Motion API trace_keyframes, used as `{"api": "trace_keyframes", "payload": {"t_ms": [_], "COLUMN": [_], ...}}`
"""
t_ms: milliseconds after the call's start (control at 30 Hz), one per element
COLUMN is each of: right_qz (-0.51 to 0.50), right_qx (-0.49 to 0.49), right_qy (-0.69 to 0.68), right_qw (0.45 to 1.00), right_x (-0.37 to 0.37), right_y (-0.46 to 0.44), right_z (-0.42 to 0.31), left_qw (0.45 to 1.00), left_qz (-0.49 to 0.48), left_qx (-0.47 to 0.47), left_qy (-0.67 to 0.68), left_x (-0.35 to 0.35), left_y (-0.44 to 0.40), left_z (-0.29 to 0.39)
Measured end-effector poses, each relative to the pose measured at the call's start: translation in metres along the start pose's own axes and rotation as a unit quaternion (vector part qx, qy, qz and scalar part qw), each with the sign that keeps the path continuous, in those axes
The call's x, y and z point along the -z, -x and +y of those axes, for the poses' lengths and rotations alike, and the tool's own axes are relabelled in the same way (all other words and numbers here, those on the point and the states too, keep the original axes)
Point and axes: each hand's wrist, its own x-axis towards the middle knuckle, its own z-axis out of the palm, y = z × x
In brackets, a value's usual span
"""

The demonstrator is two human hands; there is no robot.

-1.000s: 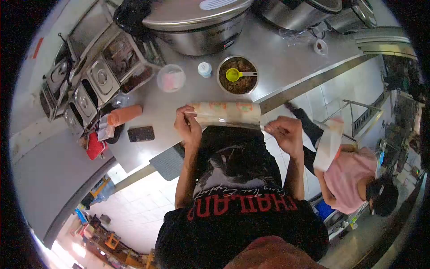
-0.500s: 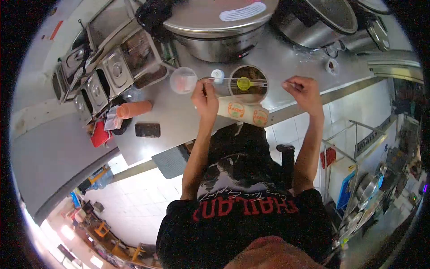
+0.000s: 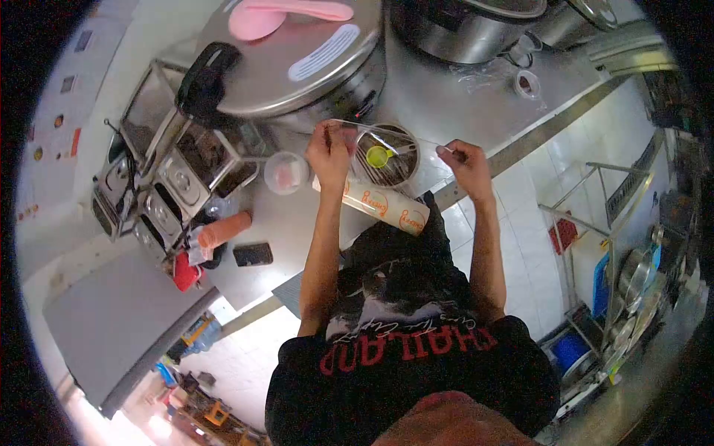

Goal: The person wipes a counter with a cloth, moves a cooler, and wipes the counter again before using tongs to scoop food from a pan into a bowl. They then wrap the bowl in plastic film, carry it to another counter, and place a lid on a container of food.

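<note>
Clear plastic film [image 3: 398, 132] is stretched between my two hands, over a round metal bowl [image 3: 404, 175] with dark contents. Inside the bowl lies a yellow-green scoop [image 3: 378, 156], seen through the film. My left hand [image 3: 328, 154] pinches one edge of the film, beside the bowl. On the other side my right hand [image 3: 467, 165] is closed on the opposite edge. A printed roll of film [image 3: 379, 205] lies at the counter's front edge, close to my body. Left of the bowl stands a clear round tub [image 3: 285, 173] with something pink in it.
A large lidded cooker [image 3: 297, 82] carries a pink ladle [image 3: 260, 18]. On the left are steel lidded pans [image 3: 183, 184], an orange bottle [image 3: 224, 230] and a phone [image 3: 253, 255]. Another pot [image 3: 461, 33] and a small cup [image 3: 526, 84] sit at the back right.
The film has moved forward from the roll to over the bowl, held by both hands. The roll now lies slanted. A person in pink at the right is out of view.
</note>
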Motion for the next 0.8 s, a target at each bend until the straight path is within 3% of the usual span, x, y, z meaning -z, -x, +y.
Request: {"api": "trace_keyframes", "payload": {"t_ms": [33, 100, 200, 300, 333, 367, 467, 567, 667, 800], "right_qz": [0.048, 0.143, 0.129, 0.107, 0.124, 0.111, 0.098, 0.135, 0.167, 0.173], "right_qx": [0.045, 0.130, 0.058, -0.082, -0.062, -0.070, -0.062, -0.070, -0.079, -0.088], "right_qy": [-0.008, -0.022, 0.009, -0.106, -0.036, -0.094, -0.232, -0.120, -0.096, -0.201], "right_qw": [0.998, 0.981, 0.990, 0.985, 0.990, 0.987, 0.966, 0.981, 0.978, 0.960], "right_x": [-0.012, -0.037, -0.060, -0.076, -0.078, -0.079, -0.092, -0.110, -0.121, -0.126], "right_y": [-0.005, -0.011, -0.010, -0.004, -0.006, -0.005, -0.003, -0.003, -0.004, -0.001], "right_z": [0.019, 0.059, 0.091, 0.096, 0.098, 0.101, 0.091, 0.102, 0.119, 0.132], "left_qw": [0.995, 0.998, 0.976, 0.953, 0.948, 0.942, 0.938, 0.911, 0.896, 0.929], "left_qz": [-0.018, -0.039, -0.085, -0.129, -0.136, -0.143, -0.185, -0.224, -0.240, -0.192], "left_qx": [0.038, -0.053, -0.137, -0.179, -0.200, -0.221, -0.145, -0.117, -0.098, -0.105], "left_qy": [0.092, -0.014, -0.144, -0.209, -0.208, -0.207, -0.253, -0.325, -0.360, -0.298], "left_x": [-0.009, -0.022, -0.034, -0.041, -0.042, -0.042, -0.039, -0.041, -0.041, -0.047], "left_y": [-0.003, -0.006, -0.008, -0.006, -0.009, -0.011, -0.015, -0.019, -0.019, -0.019], "left_z": [-0.008, -0.034, -0.053, -0.052, -0.058, -0.065, -0.079, -0.090, -0.105, -0.122]}}
